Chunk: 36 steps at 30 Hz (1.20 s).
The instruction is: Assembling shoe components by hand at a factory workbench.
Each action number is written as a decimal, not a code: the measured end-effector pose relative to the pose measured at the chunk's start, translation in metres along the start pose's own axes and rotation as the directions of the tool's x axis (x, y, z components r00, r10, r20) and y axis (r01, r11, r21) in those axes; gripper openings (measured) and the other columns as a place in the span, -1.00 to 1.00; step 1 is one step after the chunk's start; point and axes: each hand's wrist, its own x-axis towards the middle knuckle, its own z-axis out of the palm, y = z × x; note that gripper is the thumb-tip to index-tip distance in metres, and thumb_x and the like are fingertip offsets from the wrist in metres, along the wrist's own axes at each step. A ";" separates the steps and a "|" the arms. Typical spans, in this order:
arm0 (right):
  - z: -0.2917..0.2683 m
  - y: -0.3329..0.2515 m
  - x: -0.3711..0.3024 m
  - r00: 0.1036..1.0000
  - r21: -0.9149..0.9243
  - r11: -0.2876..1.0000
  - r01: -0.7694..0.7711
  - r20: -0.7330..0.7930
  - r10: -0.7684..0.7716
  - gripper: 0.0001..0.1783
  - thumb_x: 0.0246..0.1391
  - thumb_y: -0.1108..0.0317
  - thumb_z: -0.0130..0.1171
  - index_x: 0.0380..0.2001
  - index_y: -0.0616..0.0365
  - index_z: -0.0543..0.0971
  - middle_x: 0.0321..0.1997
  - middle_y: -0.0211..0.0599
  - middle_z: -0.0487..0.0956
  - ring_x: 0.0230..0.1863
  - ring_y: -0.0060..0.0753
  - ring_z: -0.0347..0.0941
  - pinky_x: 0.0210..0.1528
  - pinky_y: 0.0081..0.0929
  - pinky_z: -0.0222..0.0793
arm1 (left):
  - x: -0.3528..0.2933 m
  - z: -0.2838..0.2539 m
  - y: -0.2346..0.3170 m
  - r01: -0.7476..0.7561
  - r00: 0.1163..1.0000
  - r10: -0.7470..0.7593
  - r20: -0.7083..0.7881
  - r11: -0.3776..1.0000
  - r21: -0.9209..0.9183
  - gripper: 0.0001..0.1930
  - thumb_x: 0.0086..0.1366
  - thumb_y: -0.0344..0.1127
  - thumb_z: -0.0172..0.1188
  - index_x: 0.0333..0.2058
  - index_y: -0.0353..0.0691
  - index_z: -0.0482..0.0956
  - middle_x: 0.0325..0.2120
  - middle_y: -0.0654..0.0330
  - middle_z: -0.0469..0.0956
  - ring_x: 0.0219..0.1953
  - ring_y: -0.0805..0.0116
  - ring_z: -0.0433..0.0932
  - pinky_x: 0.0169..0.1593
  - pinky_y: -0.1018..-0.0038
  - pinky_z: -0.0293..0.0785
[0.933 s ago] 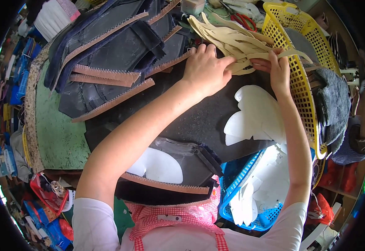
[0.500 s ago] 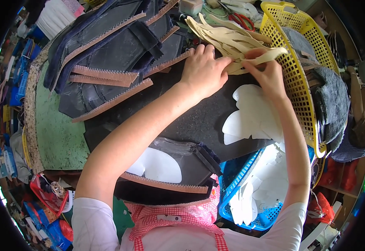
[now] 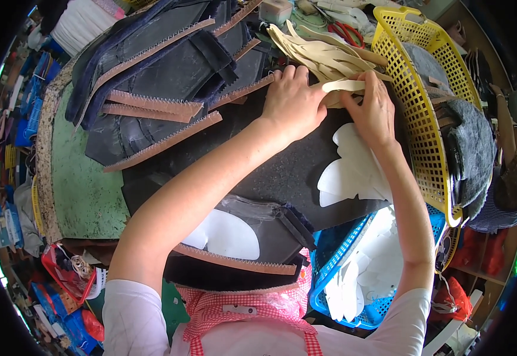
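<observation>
My left hand (image 3: 293, 99) and my right hand (image 3: 374, 111) meet at the far right of the work surface. Between them a curved cream strip (image 3: 342, 86) of thin, flexible material is held, its left end at my left fingertips and its other end pinched by my right fingers. Both hands are closed on it. Just beyond lies a fanned pile of similar cream strips (image 3: 321, 56). White petal-shaped pieces (image 3: 353, 172) lie on the dark sheet (image 3: 270, 160), partly under my right forearm. Nearest me, a dark panel (image 3: 279, 237) with a zigzag-stitched brown edge carries another white piece (image 3: 233, 234).
Dark stitched panels (image 3: 158, 77) are piled at the far left, over the green tabletop (image 3: 86, 184). On the right stands a yellow basket (image 3: 415, 113) with grey fuzzy pieces (image 3: 475, 145). A blue basket (image 3: 329, 267) of white pieces sits near my right elbow. Red-handled scissors (image 3: 348, 34) lie at the back.
My right hand has drawn the cream strip slightly left and nearer my left hand; its free end no longer sticks out to the right. My left hand has barely moved.
</observation>
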 end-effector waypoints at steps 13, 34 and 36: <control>-0.004 0.021 0.030 0.986 0.061 0.996 -0.058 0.158 0.047 -0.63 -0.04 0.35 0.38 -0.21 0.16 0.43 -0.34 -0.10 0.64 -0.28 0.07 0.61 -0.24 -0.16 0.53 | -0.001 -0.006 -0.002 -0.022 1.000 0.021 0.021 0.999 0.025 -0.68 0.29 -0.10 0.24 0.00 0.05 0.60 -0.25 0.13 0.48 -0.11 0.18 0.47 -0.05 0.20 0.41; -0.077 -0.048 0.011 0.612 0.506 0.548 -0.666 0.791 0.014 -0.66 0.13 0.43 0.35 -0.12 0.22 0.42 -0.30 -0.23 0.67 -0.40 -0.57 0.59 -0.36 -0.60 0.53 | -0.018 -0.069 -0.007 0.248 0.968 -0.051 0.247 0.366 -0.897 -0.14 0.21 0.17 0.38 0.38 -0.09 0.28 -0.02 0.02 0.51 0.09 0.26 0.45 0.15 0.34 0.40; -0.075 -0.070 0.006 0.538 0.517 0.511 -0.687 0.834 -0.121 -0.60 0.08 0.45 0.39 -0.09 0.25 0.43 -0.31 -0.26 0.67 -0.36 -0.59 0.58 -0.34 -0.63 0.52 | -0.023 -0.086 -0.008 0.204 0.979 -0.069 0.192 0.366 -0.908 -0.28 0.23 0.06 0.41 0.26 -0.16 0.43 -0.08 0.15 0.54 -0.09 0.47 0.51 0.01 0.52 0.46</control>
